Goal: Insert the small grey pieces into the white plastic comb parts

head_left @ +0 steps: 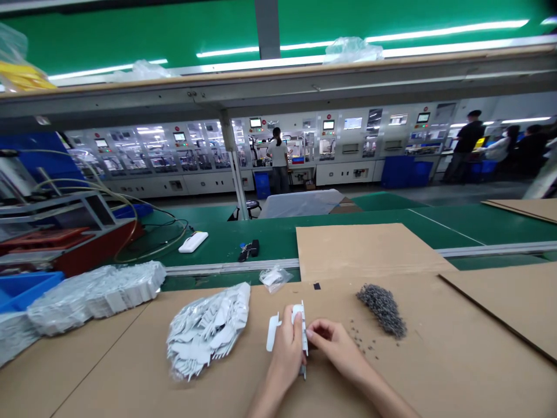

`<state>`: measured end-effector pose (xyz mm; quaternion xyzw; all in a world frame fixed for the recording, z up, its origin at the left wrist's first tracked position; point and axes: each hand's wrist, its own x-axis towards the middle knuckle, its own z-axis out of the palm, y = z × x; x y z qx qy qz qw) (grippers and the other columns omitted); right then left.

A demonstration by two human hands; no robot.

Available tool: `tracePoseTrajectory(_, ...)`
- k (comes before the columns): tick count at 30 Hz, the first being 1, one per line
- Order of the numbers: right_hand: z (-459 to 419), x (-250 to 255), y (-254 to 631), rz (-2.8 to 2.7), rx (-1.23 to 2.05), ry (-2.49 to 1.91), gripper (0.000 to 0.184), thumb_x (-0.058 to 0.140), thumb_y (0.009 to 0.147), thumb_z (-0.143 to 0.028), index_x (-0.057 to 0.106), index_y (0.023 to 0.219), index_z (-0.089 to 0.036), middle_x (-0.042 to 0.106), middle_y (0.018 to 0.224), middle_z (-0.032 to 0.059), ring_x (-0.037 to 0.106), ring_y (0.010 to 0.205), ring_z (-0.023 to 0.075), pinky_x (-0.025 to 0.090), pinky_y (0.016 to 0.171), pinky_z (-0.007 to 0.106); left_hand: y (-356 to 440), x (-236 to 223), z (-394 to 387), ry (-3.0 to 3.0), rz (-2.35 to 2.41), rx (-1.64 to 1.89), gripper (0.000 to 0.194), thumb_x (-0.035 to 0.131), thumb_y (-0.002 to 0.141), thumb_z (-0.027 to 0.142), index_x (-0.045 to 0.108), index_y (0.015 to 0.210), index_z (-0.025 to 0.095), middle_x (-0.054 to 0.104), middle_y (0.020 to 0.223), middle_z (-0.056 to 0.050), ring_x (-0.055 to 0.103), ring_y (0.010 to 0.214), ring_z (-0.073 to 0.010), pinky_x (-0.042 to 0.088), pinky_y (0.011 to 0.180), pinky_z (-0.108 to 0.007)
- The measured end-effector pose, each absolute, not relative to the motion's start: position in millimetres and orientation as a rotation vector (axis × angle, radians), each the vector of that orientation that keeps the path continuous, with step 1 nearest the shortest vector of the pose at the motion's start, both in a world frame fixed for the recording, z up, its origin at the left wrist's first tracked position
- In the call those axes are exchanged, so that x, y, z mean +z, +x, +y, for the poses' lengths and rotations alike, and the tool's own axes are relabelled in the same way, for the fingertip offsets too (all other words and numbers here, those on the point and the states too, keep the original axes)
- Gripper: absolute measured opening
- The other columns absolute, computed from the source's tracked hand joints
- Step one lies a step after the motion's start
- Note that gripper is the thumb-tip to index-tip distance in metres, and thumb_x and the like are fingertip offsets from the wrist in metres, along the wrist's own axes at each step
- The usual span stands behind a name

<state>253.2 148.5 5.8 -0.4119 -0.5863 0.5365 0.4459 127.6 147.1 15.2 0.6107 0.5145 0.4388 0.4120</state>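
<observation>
My left hand [286, 342] is closed around a white plastic part [303, 331], which stands on edge with its narrow side toward my right hand. Another flat white piece [272, 332] shows at the left of that hand; whether it is held or lies on the cardboard I cannot tell. My right hand [333, 342] has thumb and forefinger pinched against the part's right edge; anything between the fingertips is too small to make out. Right of it lies a pile of small dark grey pieces [383, 310], with several strays nearer the hand. An open bag of white plastic parts [209, 331] lies to the left.
Bagged white parts [98, 293] and a blue bin [26, 290] are at far left. A small clear bag [275, 277] lies ahead. Cardboard sheets [365, 249] cover the green bench [209, 255]. A metal post [235, 168] rises beyond; people [278, 154] stand near machines.
</observation>
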Motion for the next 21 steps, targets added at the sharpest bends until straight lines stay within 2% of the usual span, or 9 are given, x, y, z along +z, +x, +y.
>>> tracePoseTrajectory(8,150.7,4.2,255.7,-1.330,1.375,-0.990,0.026,0.061,0.067,-0.040,0.058,0.067,-0.014,0.058,0.062,0.0008,0.051,0.059,0.0130,0.039,0.059,0.024,128.5,20.4,143.9,1.577,1.278,1.080,0.024,0.029,0.084,0.043,0.036,0.075,0.022,0.039,0.049,0.008,0.042,0.032,-0.0084,0.028,0.029,-0.016)
tracePoseTrajectory(15,147.0,12.6,263.3,-0.936,1.962,-0.825,0.019,0.070,0.060,-0.027,0.059,0.067,-0.013,0.053,0.053,-0.0009,0.046,0.047,0.0068,0.033,0.045,0.017,129.0,23.7,141.3,1.497,1.107,1.012,0.024,0.030,0.084,0.044,0.038,0.079,0.021,0.041,0.049,0.007,0.040,0.032,-0.0072,0.026,0.028,-0.014)
tracePoseTrajectory(21,147.0,14.7,261.4,-0.946,1.934,-0.814,0.018,0.068,0.061,-0.026,0.058,0.068,-0.013,0.053,0.051,-0.0012,0.045,0.045,0.0064,0.033,0.042,0.016,129.3,20.4,142.4,1.510,1.144,1.040,0.024,0.028,0.085,0.043,0.037,0.079,0.021,0.041,0.050,0.007,0.040,0.032,-0.0069,0.025,0.027,-0.014)
